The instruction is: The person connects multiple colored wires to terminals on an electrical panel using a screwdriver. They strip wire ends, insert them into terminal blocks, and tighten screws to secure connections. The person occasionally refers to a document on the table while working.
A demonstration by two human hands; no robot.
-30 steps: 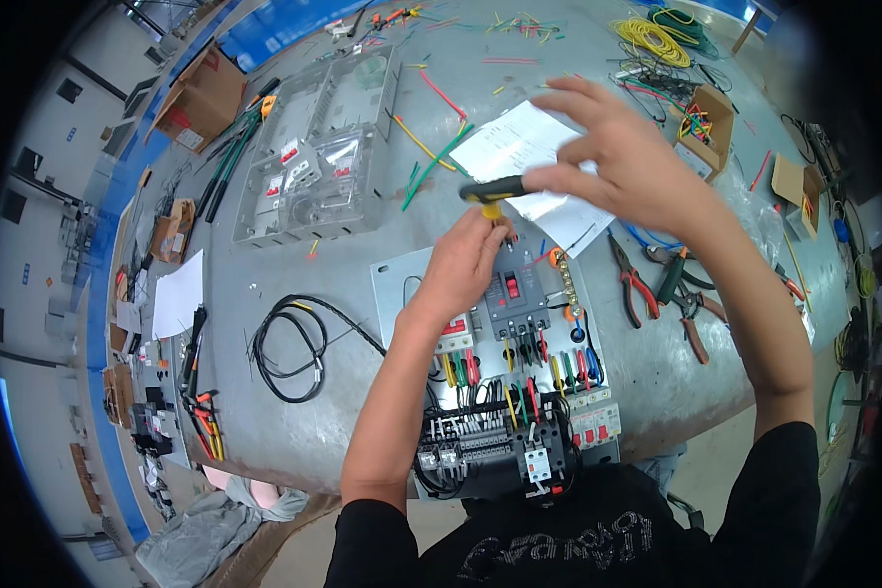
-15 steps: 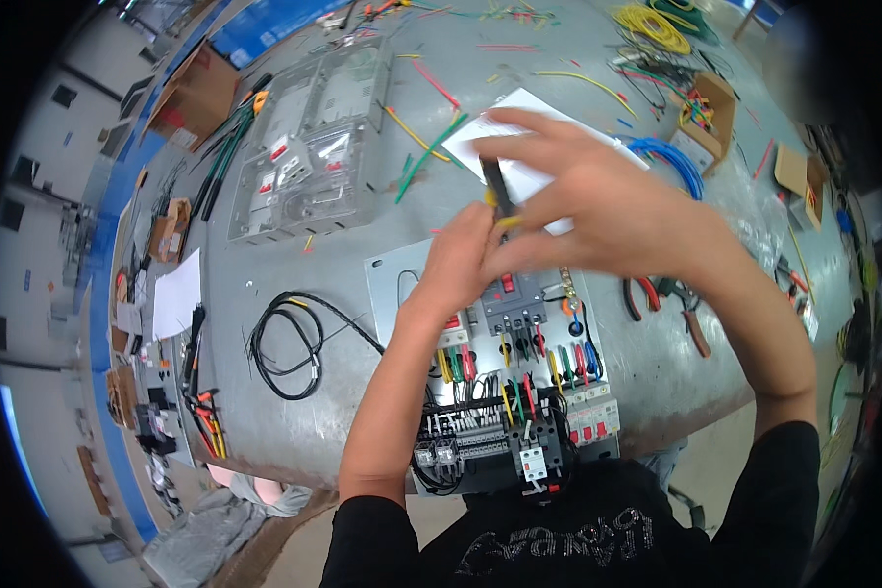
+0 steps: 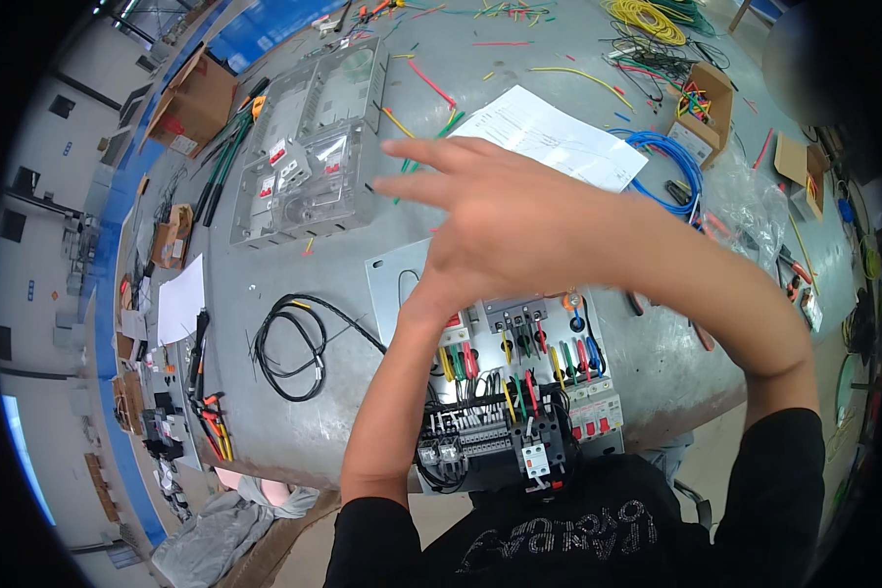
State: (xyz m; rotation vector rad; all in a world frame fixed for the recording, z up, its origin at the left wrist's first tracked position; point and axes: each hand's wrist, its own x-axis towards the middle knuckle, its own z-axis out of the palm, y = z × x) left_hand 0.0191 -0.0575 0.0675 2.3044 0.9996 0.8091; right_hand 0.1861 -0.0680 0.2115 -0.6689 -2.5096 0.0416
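Note:
My right hand (image 3: 500,216) reaches across from the right, over my left hand. Two or more of its fingers stretch out toward the left, slightly blurred, and its thumb is hidden. Only the wrist side of my left hand (image 3: 431,299) shows; the right hand covers its fingers. Both are above a metal mounting plate (image 3: 387,269) fitted with electrical parts. Below them on the plate sit a grey circuit breaker (image 3: 514,316), yellow, green and red wires, a terminal strip (image 3: 485,444), a black contactor (image 3: 534,459) and small breakers with red switches (image 3: 590,428). No screwdriver shows.
Left of the plate lies a coil of black cable (image 3: 289,348). Farther off are a clear plastic meter box (image 3: 314,186), printed paper (image 3: 549,132), coiled blue wire (image 3: 671,167) and a cardboard box (image 3: 710,108). Hand tools (image 3: 211,421) lie by the left edge.
My right hand has swung left and down over my left hand. The upright black-and-yellow screwdriver seen between the hands is now out of sight. More of the paper shows.

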